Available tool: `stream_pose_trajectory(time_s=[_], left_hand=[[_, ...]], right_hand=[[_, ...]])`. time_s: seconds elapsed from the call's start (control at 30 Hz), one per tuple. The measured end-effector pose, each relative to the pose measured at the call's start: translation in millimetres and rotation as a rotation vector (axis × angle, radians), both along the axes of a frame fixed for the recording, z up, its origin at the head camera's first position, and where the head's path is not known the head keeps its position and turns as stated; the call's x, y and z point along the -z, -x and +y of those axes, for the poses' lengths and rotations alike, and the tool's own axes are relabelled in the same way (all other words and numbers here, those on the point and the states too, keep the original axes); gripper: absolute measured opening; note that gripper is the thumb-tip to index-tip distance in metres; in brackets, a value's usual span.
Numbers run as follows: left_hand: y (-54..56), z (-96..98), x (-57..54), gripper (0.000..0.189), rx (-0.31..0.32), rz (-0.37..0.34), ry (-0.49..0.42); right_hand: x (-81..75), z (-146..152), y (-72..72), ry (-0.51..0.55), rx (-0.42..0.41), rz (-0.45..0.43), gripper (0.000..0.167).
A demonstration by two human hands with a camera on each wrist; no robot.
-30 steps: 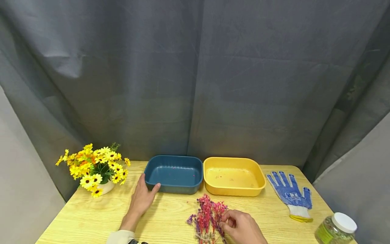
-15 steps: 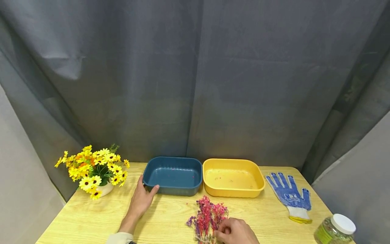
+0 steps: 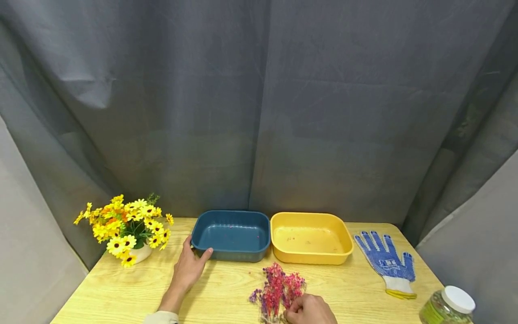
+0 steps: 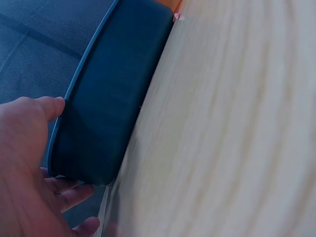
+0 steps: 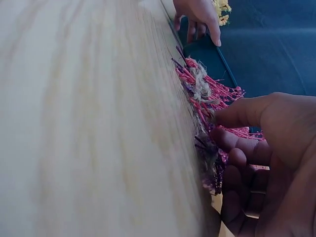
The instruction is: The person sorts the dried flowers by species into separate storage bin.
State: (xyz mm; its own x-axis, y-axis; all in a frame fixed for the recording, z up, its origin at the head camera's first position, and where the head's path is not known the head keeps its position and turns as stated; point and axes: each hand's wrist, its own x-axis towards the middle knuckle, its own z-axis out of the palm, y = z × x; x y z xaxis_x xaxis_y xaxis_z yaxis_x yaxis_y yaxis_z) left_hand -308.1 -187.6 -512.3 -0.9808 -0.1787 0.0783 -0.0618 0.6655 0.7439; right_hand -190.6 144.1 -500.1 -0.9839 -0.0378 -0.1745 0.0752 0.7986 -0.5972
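Note:
A bunch of pink and purple dried flowers (image 3: 276, 288) lies on the wooden table, tied round its stems with pale twine (image 5: 200, 84). My right hand (image 3: 310, 309) is at the near right side of the bunch, its thumb and index finger pinching at the stems by the twine; the other fingers are curled in. Behind the flowers and to the left stands a dark blue plastic bin (image 3: 232, 255). My left hand (image 3: 188, 269) holds its near left corner, thumb at the front rim and fingers round the end wall.
A yellow bin (image 3: 311, 258) stands right beside the blue one, with small bits on its floor. Farther right lie a blue-and-white work glove (image 3: 390, 265) and a white-lidded jar (image 3: 447, 308). Yellow artificial flowers in a white pot (image 3: 139, 254) stand at left. A grey curtain (image 3: 259, 112) closes off the back.
My right hand has moved toward the near edge and slightly left, from beside the blossoms down to the tied stems. The left hand stays at the blue bin's corner.

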Motion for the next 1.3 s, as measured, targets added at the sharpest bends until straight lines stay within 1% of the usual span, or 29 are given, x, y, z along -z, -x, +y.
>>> stream_pose_trajectory(time_s=[0.13,0.23,0.4,0.63,0.8,0.9,1.03,1.13,1.3], left_hand=[[-1.0,1.2,-1.1,0.092,0.008,0.005,-0.012],[-3.0,1.0,-1.4,0.094,0.015,0.011,-0.012],[-5.4,0.0,-0.7,0.096,0.014,0.012,-0.01],[-5.5,0.6,-1.9,0.094,0.015,0.005,-0.022],[-5.6,0.6,-2.7,0.093,0.023,0.001,-0.025],[-5.6,0.5,-2.1,0.091,0.022,0.004,-0.028],[-5.1,0.8,-1.9,0.092,0.02,0.001,-0.032],[-4.5,1.0,-1.9,0.091,0.022,0.002,-0.038],[-3.6,-0.5,0.2,0.092,0.023,-0.001,-0.036]], right_hand=[[-1.6,0.8,-1.9,0.022,0.019,0.01,0.015],[-4.5,1.7,-4.4,0.023,0.046,0.039,0.014],[-9.9,5.4,-7.9,0.022,0.119,0.119,0.012],[-14.8,9.8,-7.6,0.079,0.25,0.167,0.006],[-20.9,10.6,-7.5,0.127,0.309,0.231,0.011],[-23.4,10.1,-7.9,0.175,0.327,0.249,0.012],[-22.8,10.0,-7.6,0.225,0.351,0.234,0.012],[-21.1,10.9,-7.0,0.214,0.342,0.235,0.012],[-16.0,14.1,-5.5,0.143,0.3,0.242,0.012]])
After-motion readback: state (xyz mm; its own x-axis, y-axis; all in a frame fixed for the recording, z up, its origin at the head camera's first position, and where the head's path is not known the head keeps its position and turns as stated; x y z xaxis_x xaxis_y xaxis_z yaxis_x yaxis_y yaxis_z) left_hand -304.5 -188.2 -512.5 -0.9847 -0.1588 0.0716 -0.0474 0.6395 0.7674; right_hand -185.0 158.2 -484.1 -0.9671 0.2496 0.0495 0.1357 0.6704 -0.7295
